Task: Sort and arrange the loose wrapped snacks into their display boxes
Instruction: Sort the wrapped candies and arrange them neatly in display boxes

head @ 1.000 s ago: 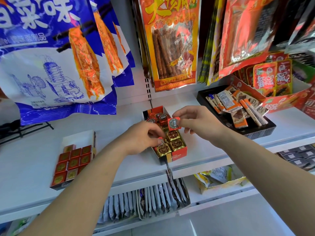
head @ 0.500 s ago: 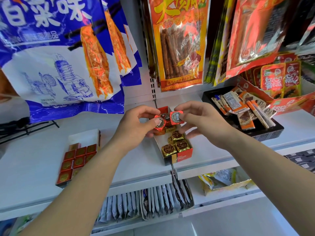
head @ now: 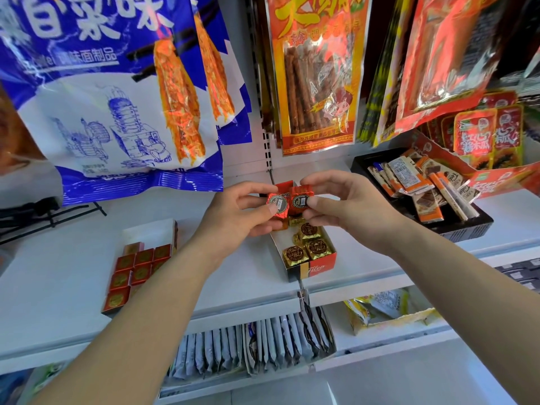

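This was a shop. White shelves (head: pixel 58 273) carried open display boxes (head: pixel 318 268) of wrapped sweets (head: pixel 317 248), large snack bags (head: pixel 117 127) hung in rows from the back panel, and packets (head: pixel 222 352) stood lined up on the shelf below.

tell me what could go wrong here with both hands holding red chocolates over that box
1. The left hand pinches the left red chocolate and the right hand the right red chocolate, by fingertips only, above the display box. A slip could drop one onto the gold chocolates or past the shelf edge.
2. The display box sits close to the shelf's front edge, so a nudge from a wrist might push it off.
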A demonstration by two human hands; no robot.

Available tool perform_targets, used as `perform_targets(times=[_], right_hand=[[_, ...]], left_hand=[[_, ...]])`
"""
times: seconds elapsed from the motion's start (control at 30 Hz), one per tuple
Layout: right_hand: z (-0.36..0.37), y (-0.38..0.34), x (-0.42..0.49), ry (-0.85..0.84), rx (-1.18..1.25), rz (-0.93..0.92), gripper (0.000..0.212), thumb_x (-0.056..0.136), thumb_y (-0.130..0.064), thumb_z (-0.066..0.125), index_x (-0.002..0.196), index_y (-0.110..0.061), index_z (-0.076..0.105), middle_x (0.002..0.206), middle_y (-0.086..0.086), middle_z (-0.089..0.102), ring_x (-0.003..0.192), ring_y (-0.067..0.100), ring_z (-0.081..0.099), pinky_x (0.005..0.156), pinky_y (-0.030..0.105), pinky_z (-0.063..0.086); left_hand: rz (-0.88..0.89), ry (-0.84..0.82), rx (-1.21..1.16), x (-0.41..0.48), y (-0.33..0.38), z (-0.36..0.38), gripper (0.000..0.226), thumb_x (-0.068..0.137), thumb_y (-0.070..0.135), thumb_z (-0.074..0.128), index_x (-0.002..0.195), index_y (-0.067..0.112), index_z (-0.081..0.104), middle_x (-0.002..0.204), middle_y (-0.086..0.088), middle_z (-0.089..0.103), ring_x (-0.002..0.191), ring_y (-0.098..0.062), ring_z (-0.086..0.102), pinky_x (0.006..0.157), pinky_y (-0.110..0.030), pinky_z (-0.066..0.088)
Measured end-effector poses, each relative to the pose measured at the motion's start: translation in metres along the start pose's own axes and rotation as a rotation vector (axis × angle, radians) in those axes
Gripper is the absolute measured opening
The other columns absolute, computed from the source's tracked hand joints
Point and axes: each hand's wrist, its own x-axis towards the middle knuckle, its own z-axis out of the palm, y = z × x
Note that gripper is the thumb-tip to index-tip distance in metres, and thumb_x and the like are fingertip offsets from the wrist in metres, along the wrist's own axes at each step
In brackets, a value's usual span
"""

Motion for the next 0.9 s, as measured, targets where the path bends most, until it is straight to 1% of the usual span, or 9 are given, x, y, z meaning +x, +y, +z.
perform_targets(times=[0.17, 0.3, 0.37, 0.47, 0.53, 0.63, 0.7, 0.8, 0.9], right_hand=[[0.004, -0.002, -0.001, 0.014, 0.046, 0.020, 0.020, 0.086, -0.002, 0.070, 0.104, -0.010, 0.070, 0.107, 0.009, 0.071, 0.085, 0.024, 0.073, 0.077, 0.029, 0.060], [0.006, -0.002, 0.000, 0.051, -0.010, 0.021, 0.008, 0.090, -0.007, 0.068, 0.097, -0.004, 0.070, 0.111, 0.012, 0.069, 0.090, 0.024, 0.072, 0.081, 0.031, 0.060], [0.006, -0.001, 0.000, 0.049, -0.064, 0.004, 0.013, 0.088, -0.004, 0.070, 0.101, -0.007, 0.070, 0.113, 0.010, 0.069, 0.096, 0.024, 0.072, 0.082, 0.033, 0.060], [0.006, -0.002, -0.001, 0.027, -0.102, 0.013, 0.038, 0.084, 0.003, 0.072, 0.115, -0.017, 0.067, 0.112, 0.007, 0.070, 0.097, 0.023, 0.072, 0.082, 0.035, 0.060], [0.007, -0.003, -0.001, 0.022, -0.101, 0.034, 0.045, 0.083, 0.005, 0.072, 0.120, -0.018, 0.065, 0.109, 0.008, 0.072, 0.096, 0.022, 0.072, 0.081, 0.033, 0.060], [0.009, -0.004, -0.001, 0.028, -0.086, 0.038, 0.039, 0.082, 0.004, 0.073, 0.117, -0.013, 0.067, 0.106, 0.012, 0.072, 0.094, 0.022, 0.072, 0.076, 0.027, 0.059], [0.008, -0.003, -0.001, 0.049, -0.068, 0.034, 0.034, 0.082, 0.000, 0.075, 0.114, -0.011, 0.068, 0.104, 0.012, 0.072, 0.095, 0.024, 0.072, 0.077, 0.029, 0.059], [0.006, -0.004, -0.001, 0.059, 0.040, 0.027, 0.032, 0.083, -0.003, 0.074, 0.113, -0.008, 0.068, 0.103, 0.014, 0.073, 0.094, 0.028, 0.073, 0.077, 0.031, 0.060], [0.007, -0.005, -0.001, 0.018, 0.017, 0.015, 0.034, 0.084, -0.010, 0.073, 0.117, -0.010, 0.067, 0.102, 0.010, 0.074, 0.086, 0.022, 0.073, 0.077, 0.033, 0.060]], left_hand=[[0.040, 0.016, 0.000, -0.002, -0.001, -0.001, 0.031, 0.088, 0.005, 0.070, 0.116, 0.018, 0.067, 0.112, -0.007, 0.070, 0.084, -0.024, 0.075, 0.080, -0.032, 0.061], [0.038, 0.044, -0.055, -0.003, 0.000, 0.000, 0.023, 0.084, 0.010, 0.075, 0.104, 0.017, 0.067, 0.111, -0.008, 0.070, 0.089, -0.024, 0.075, 0.082, -0.034, 0.060], [0.041, 0.064, -0.048, -0.002, -0.002, 0.000, 0.016, 0.084, 0.011, 0.076, 0.096, 0.018, 0.069, 0.111, -0.006, 0.070, 0.095, -0.022, 0.073, 0.082, -0.033, 0.060], [0.082, 0.145, 0.092, 0.000, -0.004, -0.002, 0.018, 0.079, 0.012, 0.080, 0.087, 0.025, 0.072, 0.107, 0.007, 0.071, 0.101, -0.007, 0.067, 0.087, -0.033, 0.057], [0.108, 0.171, 0.109, -0.001, -0.003, -0.003, 0.024, 0.078, 0.007, 0.079, 0.092, 0.026, 0.071, 0.105, 0.010, 0.071, 0.097, -0.003, 0.067, 0.085, -0.027, 0.056], [0.129, 0.126, 0.102, -0.002, -0.002, -0.004, 0.040, 0.078, 0.003, 0.079, 0.108, 0.027, 0.067, 0.108, 0.009, 0.070, 0.095, -0.005, 0.069, 0.078, -0.020, 0.056], [0.141, 0.090, 0.122, -0.002, -0.004, -0.002, 0.049, 0.077, -0.001, 0.078, 0.117, 0.025, 0.065, 0.112, 0.007, 0.068, 0.096, -0.008, 0.070, 0.073, -0.017, 0.055], [0.150, 0.066, 0.137, -0.004, -0.004, 0.002, 0.048, 0.077, -0.006, 0.076, 0.117, 0.019, 0.066, 0.113, 0.001, 0.068, 0.094, -0.011, 0.070, 0.070, -0.014, 0.053], [0.159, 0.042, 0.122, -0.006, -0.003, 0.006, 0.046, 0.076, -0.008, 0.077, 0.112, 0.019, 0.067, 0.110, 0.000, 0.068, 0.094, -0.013, 0.071, 0.069, -0.016, 0.055]])
